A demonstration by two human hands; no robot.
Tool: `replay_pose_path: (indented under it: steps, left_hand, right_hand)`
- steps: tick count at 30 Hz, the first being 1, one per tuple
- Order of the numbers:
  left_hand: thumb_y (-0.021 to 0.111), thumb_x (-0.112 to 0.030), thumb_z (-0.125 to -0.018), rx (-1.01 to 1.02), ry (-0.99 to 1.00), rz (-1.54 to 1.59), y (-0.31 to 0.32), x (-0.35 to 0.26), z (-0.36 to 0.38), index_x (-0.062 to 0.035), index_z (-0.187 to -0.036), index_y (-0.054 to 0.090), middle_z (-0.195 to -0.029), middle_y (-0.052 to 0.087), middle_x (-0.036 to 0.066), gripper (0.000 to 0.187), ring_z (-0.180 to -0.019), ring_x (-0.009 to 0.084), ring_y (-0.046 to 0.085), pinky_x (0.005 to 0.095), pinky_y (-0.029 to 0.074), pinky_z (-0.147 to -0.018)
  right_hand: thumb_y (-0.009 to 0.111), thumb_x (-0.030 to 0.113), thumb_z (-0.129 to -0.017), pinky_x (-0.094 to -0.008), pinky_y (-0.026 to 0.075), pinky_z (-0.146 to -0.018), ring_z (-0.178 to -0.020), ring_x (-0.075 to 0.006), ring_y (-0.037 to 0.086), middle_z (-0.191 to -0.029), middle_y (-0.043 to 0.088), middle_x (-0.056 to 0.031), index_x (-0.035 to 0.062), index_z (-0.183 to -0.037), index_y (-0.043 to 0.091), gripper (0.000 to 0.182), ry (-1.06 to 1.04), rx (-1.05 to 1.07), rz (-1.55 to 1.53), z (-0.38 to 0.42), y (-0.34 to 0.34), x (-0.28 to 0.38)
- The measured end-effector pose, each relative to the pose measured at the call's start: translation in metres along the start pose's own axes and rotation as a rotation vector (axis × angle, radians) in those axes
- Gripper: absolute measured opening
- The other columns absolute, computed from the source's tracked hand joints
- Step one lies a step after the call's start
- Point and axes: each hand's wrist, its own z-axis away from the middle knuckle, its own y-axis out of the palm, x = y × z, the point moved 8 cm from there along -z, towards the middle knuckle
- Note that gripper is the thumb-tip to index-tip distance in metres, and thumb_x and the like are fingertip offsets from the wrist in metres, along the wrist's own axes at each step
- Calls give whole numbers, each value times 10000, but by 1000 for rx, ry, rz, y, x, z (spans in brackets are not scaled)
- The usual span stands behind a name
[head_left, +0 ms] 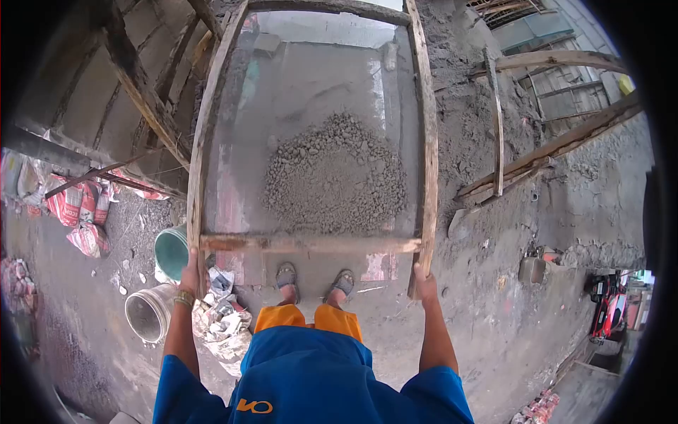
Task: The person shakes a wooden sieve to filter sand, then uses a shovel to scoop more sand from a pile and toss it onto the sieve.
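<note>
Both my hands grip the near ends of a large wooden-framed sand sieve [428, 141], held out in front of me. Its mesh carries a mound of grey gravel and coarse sand [335, 173], mostly on the nearer half. My left hand [190, 274] is closed around the left rail's end, beside a green bucket. My right hand [424, 284] is closed around the right rail's end. A wooden crossbar [311, 244] joins the rails just in front of my feet. Through the blurred mesh, the surface beneath shows only faintly.
A green bucket [171, 253] and a whitish bucket [147, 315] lie to the left, near crumpled sacks [224, 321]. Red-and-white bags [79, 212] sit farther left. Loose grey sand [455, 106] and wooden beams [558, 145] are at right. A red vehicle [609, 311] stands far right.
</note>
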Motion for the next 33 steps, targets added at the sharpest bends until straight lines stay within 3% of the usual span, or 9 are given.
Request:
replay_pose_path:
  steps: [3, 8, 13, 17, 22, 26, 28, 30, 33]
  left_hand:
    - [445, -805, -716, 56, 142, -87, 29, -176, 11, -113, -721, 519, -541, 489, 32, 696, -408, 165, 500, 310, 438, -388]
    - [475, -814, -688, 86, 248, -230, 37, -293, 59, -128, -790, 523, -567, 490, 19, 694, -430, 139, 503, 321, 455, -424]
    - [475, -745, -759, 39, 72, -17, 5, -105, 1, -88, -802, 555, -546, 506, 41, 663, -408, 166, 502, 290, 421, -364]
    - [448, -597, -874, 66, 60, 165, -58, 107, -7, -56, -759, 543, -541, 526, 70, 562, -412, 180, 535, 298, 452, -370]
    - [518, -651, -805, 6, 164, 194, -100, 173, 71, -29, -802, 552, -550, 535, 68, 623, -435, 178, 551, 295, 465, -390]
    - [477, -669, -816, -28, 121, 167, -67, 121, -4, -61, -716, 548, -517, 514, 57, 620, -412, 177, 535, 287, 452, -379]
    - [413, -734, -797, 3, -10, 70, -13, 14, -20, -81, -660, 530, -511, 510, 55, 678, -409, 179, 531, 299, 437, -377]
    - [395, -784, -764, -11, 54, -39, 30, -104, -1, -95, -666, 528, -518, 498, 40, 708, -402, 181, 506, 301, 427, -389]
    - [424, -824, -709, 36, 192, -140, 59, -226, 31, -127, -735, 509, -548, 504, 22, 703, -422, 153, 508, 302, 437, -405]
  right_hand:
    - [532, 722, -736, -378, 386, -947, -1124, -314, 527, -1193, 542, -253, -132, -1211, 496, 978, -181, -72, 152, -2, -47, 202]
    - [577, 711, -709, -355, 446, -877, -1008, -313, 580, -1112, 580, -252, -174, -1170, 488, 1002, -48, 141, 56, -30, -87, 290]
    - [600, 602, -785, -324, 403, -916, -1050, -223, 530, -1135, 581, -180, -81, -1196, 521, 801, -137, -71, 133, 5, -31, 118]
    - [597, 488, -848, -274, 444, -680, -758, -117, 525, -878, 569, -22, 30, -1153, 533, 554, 12, 85, -192, 87, 13, -68]
    - [618, 336, -852, -304, 434, -812, -941, -127, 515, -1012, 568, -30, 11, -1206, 498, 495, -9, 97, -337, 155, 27, -136]
    - [614, 442, -838, -269, 431, -737, -823, -92, 485, -919, 545, -7, 21, -1133, 531, 520, -50, 69, -185, 77, 33, -75]
    - [600, 606, -783, -300, 443, -689, -762, -135, 519, -847, 574, -75, -37, -1018, 597, 685, 49, 28, 2, -1, 21, -4]
    - [580, 684, -723, -406, 443, -855, -1026, -377, 586, -1034, 599, -317, -191, -1079, 540, 946, -65, -124, 132, -29, -14, 128]
    - [520, 741, -721, -375, 429, -875, -1043, -325, 569, -1118, 579, -257, -127, -1160, 531, 973, -165, -106, 224, -57, -77, 252]
